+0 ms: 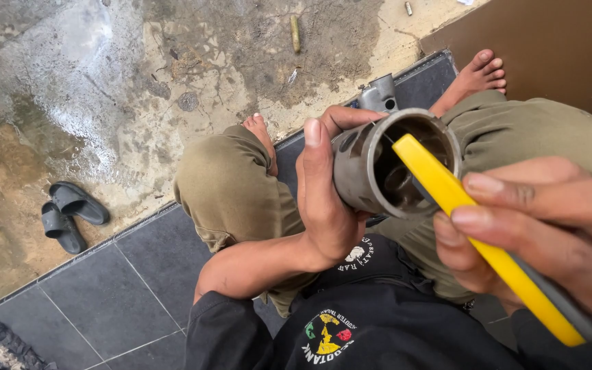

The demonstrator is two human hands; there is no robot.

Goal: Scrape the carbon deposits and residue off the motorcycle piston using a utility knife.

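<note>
Yellow tool (477, 236), grey metal cylinder (368, 168), olive trousers (231, 188), dark grey sandals (70, 212)

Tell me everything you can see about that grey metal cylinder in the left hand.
The grey metal cylinder is a short, hollow tube of dull, scuffed metal with a thick rim and a dark, grimy inside. It is held above the lap, tilted so its open end faces the camera. The left hand wraps its side, thumb along the outer wall. A yellow-handled tool, gripped by the right hand, pokes into its mouth.
</note>
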